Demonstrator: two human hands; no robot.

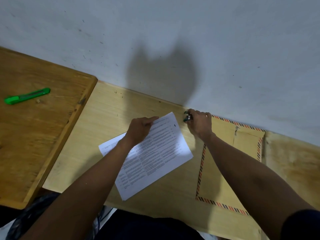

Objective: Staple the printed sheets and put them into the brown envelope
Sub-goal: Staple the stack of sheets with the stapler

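The printed sheets lie in a loose, slightly fanned stack in the middle of the pale wooden table. My left hand presses on the stack's far left corner, index finger stretched along the top edge. My right hand grips a small green and metal stapler just past the sheets' far right corner, close to the wall. The brown envelope, edged with red and black stripes, lies flat to the right of the sheets, partly under my right forearm.
A green utility knife lies on a darker wooden table to the left. A grey wall runs right behind the table's far edge. My lap and dark clothing show below the near edge.
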